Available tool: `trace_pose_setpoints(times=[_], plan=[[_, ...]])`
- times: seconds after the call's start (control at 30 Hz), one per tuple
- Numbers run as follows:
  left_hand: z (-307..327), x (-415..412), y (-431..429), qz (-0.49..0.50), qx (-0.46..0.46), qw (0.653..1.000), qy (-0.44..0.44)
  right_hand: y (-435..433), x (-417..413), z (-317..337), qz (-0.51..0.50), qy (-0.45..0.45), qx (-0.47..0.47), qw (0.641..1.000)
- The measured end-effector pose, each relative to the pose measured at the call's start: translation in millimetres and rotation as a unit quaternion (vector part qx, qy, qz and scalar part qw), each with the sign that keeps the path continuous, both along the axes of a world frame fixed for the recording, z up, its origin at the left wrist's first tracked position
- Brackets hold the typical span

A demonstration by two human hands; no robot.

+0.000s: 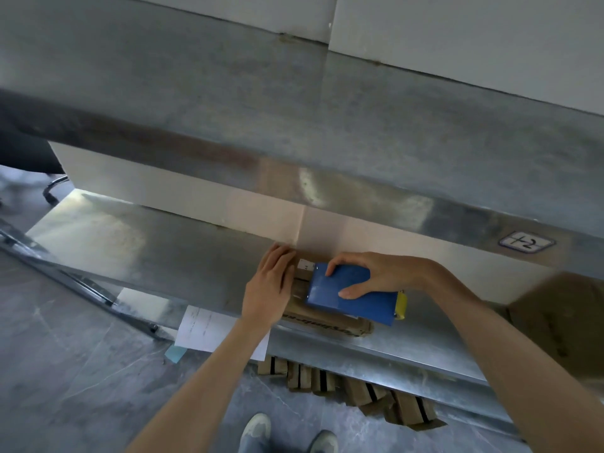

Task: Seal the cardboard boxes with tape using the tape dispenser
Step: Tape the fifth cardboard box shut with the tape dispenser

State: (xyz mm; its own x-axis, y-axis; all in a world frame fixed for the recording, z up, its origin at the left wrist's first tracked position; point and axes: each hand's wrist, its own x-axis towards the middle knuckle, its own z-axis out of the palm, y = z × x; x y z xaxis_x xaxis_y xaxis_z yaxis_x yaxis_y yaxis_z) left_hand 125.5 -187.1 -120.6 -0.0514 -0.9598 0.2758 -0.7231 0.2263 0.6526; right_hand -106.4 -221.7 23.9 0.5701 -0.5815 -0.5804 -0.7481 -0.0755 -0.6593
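Right hand (376,276) clamps blue tape dispenser (351,294) atop small cardboard box (327,317) on steel bench (163,256); left hand (269,286), flat and open, steadies box end. Box likely light, apt to slide; pin firmly.

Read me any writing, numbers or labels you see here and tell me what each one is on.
"12", handwritten and seen upside down, on a sticker on the metal shelf edge.
Dark print along the side of the cardboard box under the blue tape dispenser: too blurred to read.
Faint lines on the white paper sheet: too small to read.
Small white label on the box: unreadable.
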Motion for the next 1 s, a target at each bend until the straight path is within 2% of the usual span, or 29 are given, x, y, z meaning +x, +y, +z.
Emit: trace_pose_setpoints(times=[0.37, 0.67, 0.87, 1.0], plan=[[3.7, -0.5, -0.1, 0.014, 0.005, 0.999, -0.052, -7.0, -44.8, 5.6, 0.019, -0.041, 0.022, 0.999], [5.5, 0.0, -0.7, 0.014, -0.006, 0.998, -0.053, 1.3, -105.9, 5.7, -0.021, -0.06, 0.03, 0.998], [3.8, 0.7, -0.7, 0.013, -0.009, 0.998, -0.06, 1.2, -113.9, 0.5, -0.024, -0.073, 0.034, 0.996], [3.7, -0.4, -0.5, 0.018, -0.011, 0.998, -0.061, 0.6, -113.7, -4.3, 0.011, -0.054, 0.045, 0.997]])
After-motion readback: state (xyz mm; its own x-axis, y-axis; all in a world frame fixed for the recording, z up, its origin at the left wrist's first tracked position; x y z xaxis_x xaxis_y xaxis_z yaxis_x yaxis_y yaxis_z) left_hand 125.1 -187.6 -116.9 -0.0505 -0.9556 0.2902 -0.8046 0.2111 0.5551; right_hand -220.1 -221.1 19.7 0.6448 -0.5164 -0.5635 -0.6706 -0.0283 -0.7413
